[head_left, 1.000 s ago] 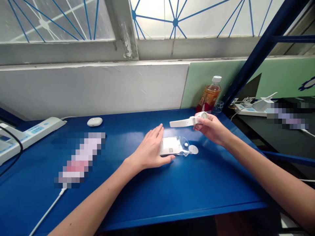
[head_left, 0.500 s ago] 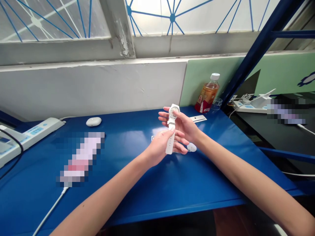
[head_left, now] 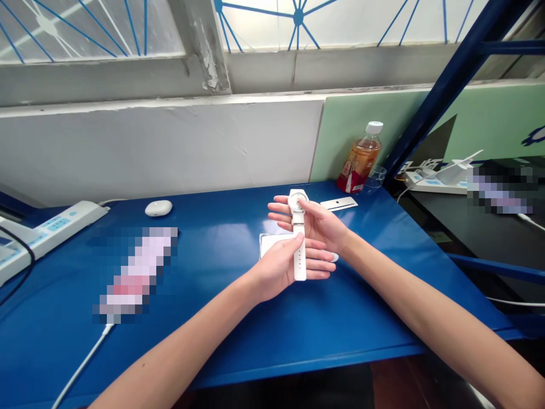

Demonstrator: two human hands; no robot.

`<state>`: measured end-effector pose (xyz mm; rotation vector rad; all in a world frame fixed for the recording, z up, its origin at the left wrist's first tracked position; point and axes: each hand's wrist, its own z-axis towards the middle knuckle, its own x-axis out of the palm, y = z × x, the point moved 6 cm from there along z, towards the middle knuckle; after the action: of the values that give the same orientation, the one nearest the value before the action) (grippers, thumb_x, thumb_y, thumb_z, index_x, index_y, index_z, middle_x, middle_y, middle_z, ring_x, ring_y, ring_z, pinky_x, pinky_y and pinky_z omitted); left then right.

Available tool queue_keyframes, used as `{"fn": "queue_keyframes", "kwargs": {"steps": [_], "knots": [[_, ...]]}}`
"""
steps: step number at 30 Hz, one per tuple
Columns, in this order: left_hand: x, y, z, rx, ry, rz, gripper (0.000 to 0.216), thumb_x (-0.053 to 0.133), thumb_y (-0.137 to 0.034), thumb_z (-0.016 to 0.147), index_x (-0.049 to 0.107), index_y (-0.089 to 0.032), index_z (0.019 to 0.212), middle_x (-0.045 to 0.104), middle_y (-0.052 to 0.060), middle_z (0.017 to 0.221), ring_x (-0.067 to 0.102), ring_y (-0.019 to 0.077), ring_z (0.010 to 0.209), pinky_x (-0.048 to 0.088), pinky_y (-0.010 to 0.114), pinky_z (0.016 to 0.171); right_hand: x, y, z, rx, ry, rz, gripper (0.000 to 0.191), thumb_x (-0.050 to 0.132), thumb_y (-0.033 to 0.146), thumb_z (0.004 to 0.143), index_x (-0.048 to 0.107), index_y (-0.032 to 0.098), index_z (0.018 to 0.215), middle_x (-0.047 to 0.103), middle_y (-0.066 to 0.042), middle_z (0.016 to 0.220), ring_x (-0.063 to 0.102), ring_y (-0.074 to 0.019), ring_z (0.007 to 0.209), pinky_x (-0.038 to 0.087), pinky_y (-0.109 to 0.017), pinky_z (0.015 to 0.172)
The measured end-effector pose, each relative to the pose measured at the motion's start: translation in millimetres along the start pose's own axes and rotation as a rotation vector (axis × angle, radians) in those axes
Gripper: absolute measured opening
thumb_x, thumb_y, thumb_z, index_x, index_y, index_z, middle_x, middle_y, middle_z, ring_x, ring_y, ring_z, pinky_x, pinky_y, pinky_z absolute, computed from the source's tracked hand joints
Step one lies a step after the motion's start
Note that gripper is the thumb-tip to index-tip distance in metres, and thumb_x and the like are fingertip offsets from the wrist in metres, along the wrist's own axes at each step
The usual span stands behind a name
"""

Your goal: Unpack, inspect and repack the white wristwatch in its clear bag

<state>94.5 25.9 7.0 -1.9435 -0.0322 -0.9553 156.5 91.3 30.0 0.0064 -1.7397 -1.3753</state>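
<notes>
A white wristwatch [head_left: 299,218] lies stretched lengthwise across both palms, its round face at the far end and its strap with holes hanging toward me. My right hand [head_left: 321,222] holds the watch head, thumb on the dial and fingers behind it. Nearer to me, my left hand [head_left: 281,258] pinches the strap under its thumb, with the fingers extended beneath. Below the hands a flat white item [head_left: 269,243] rests on the table, partly covered by my left hand. A small pale object [head_left: 335,257] peeks out beside the left fingertips, mostly hidden.
On the blue table [head_left: 204,307] lie a white earbud case [head_left: 159,208], a blurred phone [head_left: 138,272] on a cable and a power strip [head_left: 55,233]. A drink bottle [head_left: 360,162] stands at the back right near a white card [head_left: 339,204]. A blue post [head_left: 438,91] rises beyond.
The watch and both hands have come slightly lower and nearer. The watch has turned from a slant to nearly straight, and more of the flat white item shows. The view has shifted a little.
</notes>
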Motion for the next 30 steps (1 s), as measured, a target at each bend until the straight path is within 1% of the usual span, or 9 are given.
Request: {"fn": "queue_keyframes", "kwargs": {"steps": [3, 6, 9, 12, 14, 17, 21, 25, 30], "knots": [[1, -1, -1, -0.003, -0.001, -0.007, 0.035, 0.046, -0.034, 0.103, 0.068, -0.006, 0.1, 0.075, 0.019, 0.096, 0.075, 0.0258, 0.085, 0.056, 0.042, 0.086, -5, 3, 1, -0.014, -0.029, -0.003, 0.033, 0.039, 0.032, 0.101, 0.062, 0.017, 0.12, 0.065, -0.009, 0.133, 0.067, -0.0184, 0.113, 0.05, -0.033, 0.102], [2, -3, -1, -0.023, -0.019, 0.001, 0.036, 0.044, -0.032, 0.103, 0.068, -0.005, 0.098, 0.075, 0.019, 0.095, 0.075, 0.0263, 0.084, 0.056, 0.042, 0.086, -8, 7, 1, -0.023, -0.04, -0.052, 0.033, 0.041, 0.033, 0.1, 0.064, 0.016, 0.118, 0.069, -0.01, 0.126, 0.069, -0.0199, 0.109, 0.051, -0.035, 0.101], [1, -5, -1, -0.038, -0.059, 0.023, 0.035, 0.042, -0.03, 0.103, 0.067, -0.005, 0.103, 0.075, 0.02, 0.097, 0.075, 0.027, 0.087, 0.056, 0.043, 0.086, -8, 11, 1, -0.019, 0.01, -0.09, 0.034, 0.043, 0.033, 0.099, 0.066, 0.014, 0.114, 0.072, -0.012, 0.12, 0.066, -0.022, 0.115, 0.047, -0.039, 0.106], [-1, -7, -1, 0.005, -0.114, 0.035, 0.03, 0.045, -0.026, 0.103, 0.066, -0.005, 0.106, 0.075, 0.021, 0.103, 0.074, 0.0277, 0.095, 0.055, 0.042, 0.089, -9, 14, 0, 0.015, 0.062, -0.088, 0.034, 0.042, 0.032, 0.1, 0.067, 0.014, 0.112, 0.072, -0.012, 0.121, 0.065, -0.023, 0.118, 0.047, -0.039, 0.106], [-1, -8, -1, 0.033, -0.132, 0.026, 0.028, 0.046, -0.024, 0.102, 0.067, -0.005, 0.104, 0.075, 0.021, 0.104, 0.073, 0.0278, 0.097, 0.054, 0.042, 0.091, -11, 14, -1, 0.04, 0.064, -0.075, 0.034, 0.04, 0.03, 0.1, 0.067, 0.014, 0.114, 0.071, -0.012, 0.122, 0.065, -0.0224, 0.117, 0.048, -0.038, 0.104], [0, -7, -2, 0.011, -0.125, 0.018, 0.03, 0.043, -0.021, 0.103, 0.068, -0.003, 0.102, 0.075, 0.022, 0.103, 0.074, 0.0283, 0.096, 0.054, 0.043, 0.091, -10, 13, -1, 0.064, 0.049, -0.038, 0.04, 0.033, 0.029, 0.102, 0.064, 0.012, 0.119, 0.071, -0.011, 0.123, 0.067, -0.0219, 0.114, 0.049, -0.038, 0.102], [0, -6, -3, -0.027, -0.123, 0.028, 0.034, 0.039, -0.019, 0.103, 0.067, -0.001, 0.104, 0.074, 0.025, 0.105, 0.074, 0.0294, 0.096, 0.054, 0.044, 0.091, -3, 12, -2, 0.077, 0.067, 0.028, 0.055, 0.022, 0.04, 0.103, 0.063, 0.008, 0.121, 0.068, -0.015, 0.126, 0.063, -0.0233, 0.12, 0.043, -0.04, 0.108], [-2, -6, -2, -0.03, -0.146, 0.028, 0.034, 0.039, -0.019, 0.103, 0.067, -0.001, 0.102, 0.074, 0.025, 0.104, 0.074, 0.0293, 0.095, 0.056, 0.043, 0.089, 1, 14, -4, 0.083, 0.13, 0.061, 0.068, 0.02, 0.056, 0.101, 0.062, 0.008, 0.124, 0.065, -0.017, 0.131, 0.059, -0.026, 0.125, 0.036, -0.043, 0.113], [-2, -6, -3, -0.027, -0.139, 0.01, 0.033, 0.04, -0.019, 0.102, 0.067, -0.001, 0.102, 0.074, 0.024, 0.105, 0.074, 0.03, 0.096, 0.056, 0.043, 0.087, 2, 16, -7, 0.088, 0.16, 0.072, 0.076, 0.02, 0.065, 0.097, 0.061, 0.008, 0.125, 0.062, -0.018, 0.135, 0.056, -0.0276, 0.128, 0.031, -0.044, 0.115]]}}
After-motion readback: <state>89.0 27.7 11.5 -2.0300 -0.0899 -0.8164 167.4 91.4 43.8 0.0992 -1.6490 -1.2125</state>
